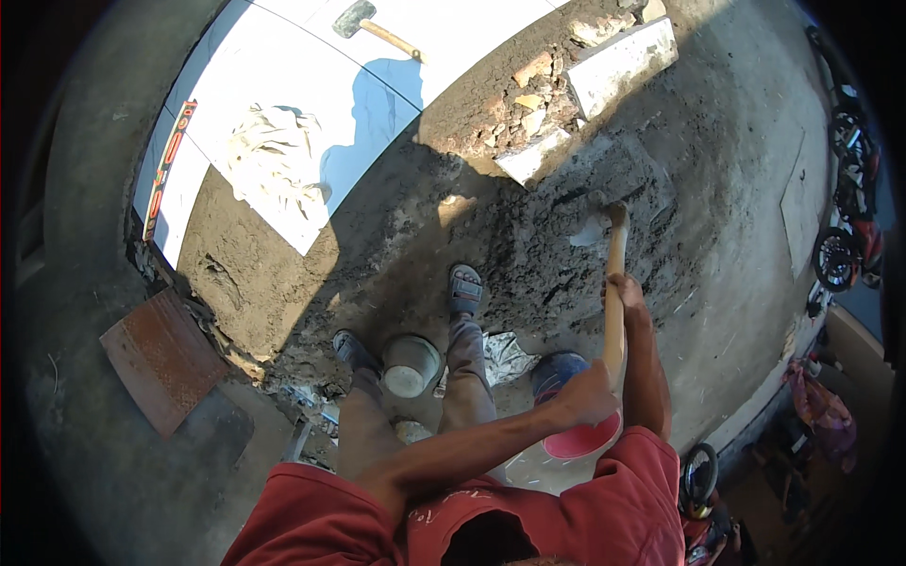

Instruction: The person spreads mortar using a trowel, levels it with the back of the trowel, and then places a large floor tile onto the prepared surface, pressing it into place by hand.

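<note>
Both hands are wrapped round the wooden handle of a hoe [615,255]. My left hand [587,394] grips the end close to my body, its forearm crossing in front of my red shirt. Farther up the handle, my right hand [627,294] is closed, nearer the head. The pale metal blade [590,231] rests in a heap of wet grey mortar [632,179], its edge partly sunk. Beneath my left hand stand a red bucket [578,441] and a dark blue bucket [557,370], partly covered by the arm and handle.
A grey bucket [410,366] stands between my feet. Broken tile pieces [623,66] and rubble lie beyond the mortar. White floor tiles at the far left carry a mallet [377,33], a cloth [274,156] and a red level [170,170]. Motorcycles [845,226] line the right side.
</note>
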